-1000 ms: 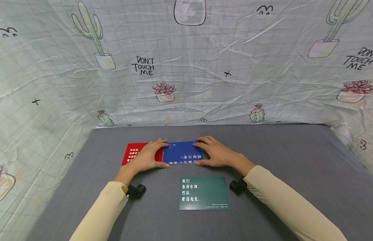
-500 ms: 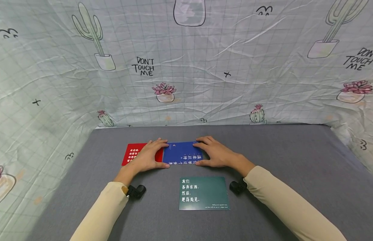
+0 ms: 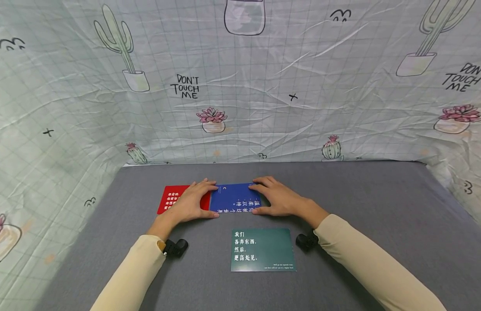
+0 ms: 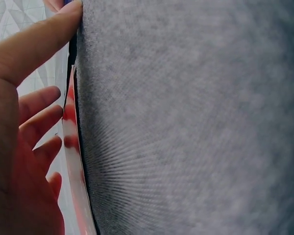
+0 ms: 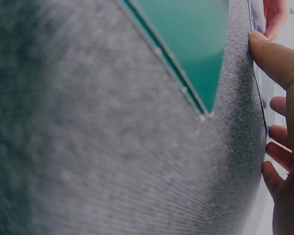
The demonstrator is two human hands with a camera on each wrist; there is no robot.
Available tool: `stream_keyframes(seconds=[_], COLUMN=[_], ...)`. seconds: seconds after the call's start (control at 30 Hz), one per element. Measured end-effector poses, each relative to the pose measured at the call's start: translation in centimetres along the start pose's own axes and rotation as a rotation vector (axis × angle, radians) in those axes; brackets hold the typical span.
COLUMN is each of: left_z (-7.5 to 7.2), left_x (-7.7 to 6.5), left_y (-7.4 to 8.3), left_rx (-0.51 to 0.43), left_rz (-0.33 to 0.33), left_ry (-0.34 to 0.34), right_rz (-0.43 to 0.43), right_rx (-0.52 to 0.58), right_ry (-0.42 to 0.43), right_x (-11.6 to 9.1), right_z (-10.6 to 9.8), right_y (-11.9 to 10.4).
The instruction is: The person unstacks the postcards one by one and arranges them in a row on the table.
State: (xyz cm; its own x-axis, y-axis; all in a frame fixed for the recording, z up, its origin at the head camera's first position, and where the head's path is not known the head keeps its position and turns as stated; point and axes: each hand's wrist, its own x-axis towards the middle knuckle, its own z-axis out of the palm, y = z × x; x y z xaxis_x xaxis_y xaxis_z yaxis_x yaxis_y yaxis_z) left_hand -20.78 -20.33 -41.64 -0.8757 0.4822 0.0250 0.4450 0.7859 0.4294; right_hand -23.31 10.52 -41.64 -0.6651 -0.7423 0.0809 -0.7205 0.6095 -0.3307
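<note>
A blue card [image 3: 235,198] with white print, upside down in the head view, lies flat toward the far side of the table. My left hand [image 3: 191,201] holds its left end, thumb at the near edge and fingertips at the far edge. At the right end, my right hand [image 3: 281,198] holds it the same way. A red card [image 3: 173,196] with white print adjoins the blue one on the left, partly hidden under my left hand. The left wrist view shows the red card [image 4: 74,142] edge-on beside my spread fingers. In the right wrist view, my thumb [image 5: 272,56] touches the blue card's edge.
A dark green card [image 3: 264,250] with white print lies nearer me, between my forearms. All the cards are on a grey cloth-covered table [image 3: 361,207]. A pale sheet [image 3: 244,86] printed with cacti hangs behind and at the sides.
</note>
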Motion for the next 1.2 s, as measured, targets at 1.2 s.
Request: stream_keyframes(seconds=[1.2], left_z=[1.0], left_x=[-5.7], left_y=[7.6], left_rx=[-0.274], left_rz=[0.067], left_ry=[0.105], right_rz=[-0.044], right_rx=[0.171], right_ry=[0.082], right_x=[-7.4], right_z=[-1.6], right_y=[-4.8])
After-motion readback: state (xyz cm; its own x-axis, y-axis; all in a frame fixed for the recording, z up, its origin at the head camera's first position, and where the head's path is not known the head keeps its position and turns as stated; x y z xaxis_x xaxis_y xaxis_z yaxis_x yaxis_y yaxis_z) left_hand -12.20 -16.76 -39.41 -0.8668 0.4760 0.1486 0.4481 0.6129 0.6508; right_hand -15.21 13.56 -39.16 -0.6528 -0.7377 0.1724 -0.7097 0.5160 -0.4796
